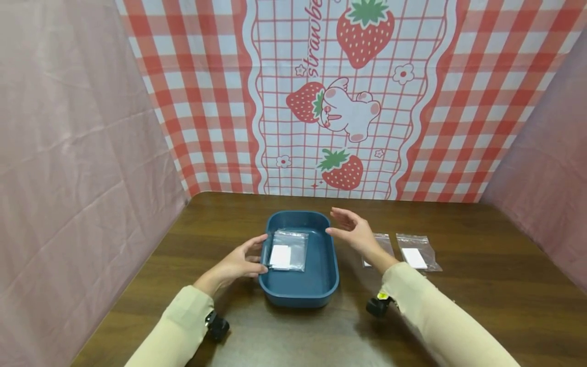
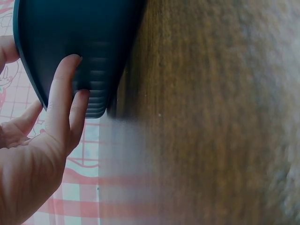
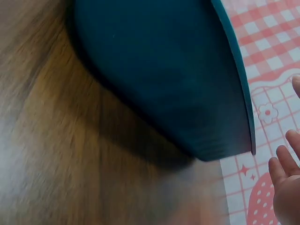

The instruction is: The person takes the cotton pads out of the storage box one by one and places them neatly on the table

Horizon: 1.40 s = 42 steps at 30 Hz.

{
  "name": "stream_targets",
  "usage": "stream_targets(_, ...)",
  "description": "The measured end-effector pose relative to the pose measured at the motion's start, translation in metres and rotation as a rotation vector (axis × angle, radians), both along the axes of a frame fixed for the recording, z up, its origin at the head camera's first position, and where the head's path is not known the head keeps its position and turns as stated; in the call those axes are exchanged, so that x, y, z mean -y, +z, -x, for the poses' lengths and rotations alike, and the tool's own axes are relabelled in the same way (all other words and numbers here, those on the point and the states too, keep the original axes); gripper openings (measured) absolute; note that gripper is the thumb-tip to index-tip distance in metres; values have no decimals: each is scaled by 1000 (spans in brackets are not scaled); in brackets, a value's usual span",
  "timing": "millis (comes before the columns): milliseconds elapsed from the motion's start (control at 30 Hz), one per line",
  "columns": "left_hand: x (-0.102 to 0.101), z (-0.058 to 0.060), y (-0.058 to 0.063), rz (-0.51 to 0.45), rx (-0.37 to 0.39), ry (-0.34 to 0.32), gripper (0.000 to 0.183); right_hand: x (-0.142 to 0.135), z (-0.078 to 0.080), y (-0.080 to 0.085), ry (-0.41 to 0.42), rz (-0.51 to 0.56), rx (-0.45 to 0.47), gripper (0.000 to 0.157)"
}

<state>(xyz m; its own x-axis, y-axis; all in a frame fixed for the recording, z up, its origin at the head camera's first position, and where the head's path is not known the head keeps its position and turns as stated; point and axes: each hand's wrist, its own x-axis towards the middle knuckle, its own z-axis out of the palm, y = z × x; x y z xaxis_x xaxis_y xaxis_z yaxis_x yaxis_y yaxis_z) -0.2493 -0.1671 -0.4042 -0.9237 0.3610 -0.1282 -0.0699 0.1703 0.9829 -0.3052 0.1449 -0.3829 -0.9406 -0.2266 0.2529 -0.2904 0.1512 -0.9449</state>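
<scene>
A dark blue tub (image 1: 300, 302) with rounded corners stands on the table. Inside it, toward its left wall, lies a clear zip bag (image 1: 299, 251) with a white card (image 1: 281, 256) in it. My left hand (image 1: 236, 265) holds the tub's left rim, thumb and a finger over the edge; in the left wrist view, other fingers (image 2: 61, 96) lie on the outer wall. Beside the tub's far right corner my right hand (image 1: 355, 234) is raised with fingers spread and nothing in it. The right wrist view has its fingers apart from the wall.
Two more clear zip bags lie on the brown wooden table (image 1: 481, 285) to the right: one bag (image 1: 382, 244) partly behind my right forearm, the other bag (image 1: 426, 250) with a white card. A strawberry-print cloth (image 1: 339, 112) hangs behind, pink cloths at the sides.
</scene>
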Motion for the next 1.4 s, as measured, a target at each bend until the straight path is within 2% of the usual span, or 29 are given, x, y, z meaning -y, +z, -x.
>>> stream_targets(233,-1,0,0,-19,-6,-15,83,18,6,9,28,-17,-24,58)
stream_targets(467,0,2,-2,-11,-2,-8,83,37,-5,40,75,-34,15,57)
stream_targets(700,-2,2,0,-5,3,-2,82,48,12,33,69,-81,21,58)
stream_targets(1133,0,0,-1,-19,-1,3,82,86,26,24,77,-115,28,59)
stream_targets(1267,0,1,-1,-26,1,0,82,92,32,21,71,-174,5,60)
stream_targets(1400,1,2,-1,-26,4,-7,81,95,33,17,115,-263,2,60)
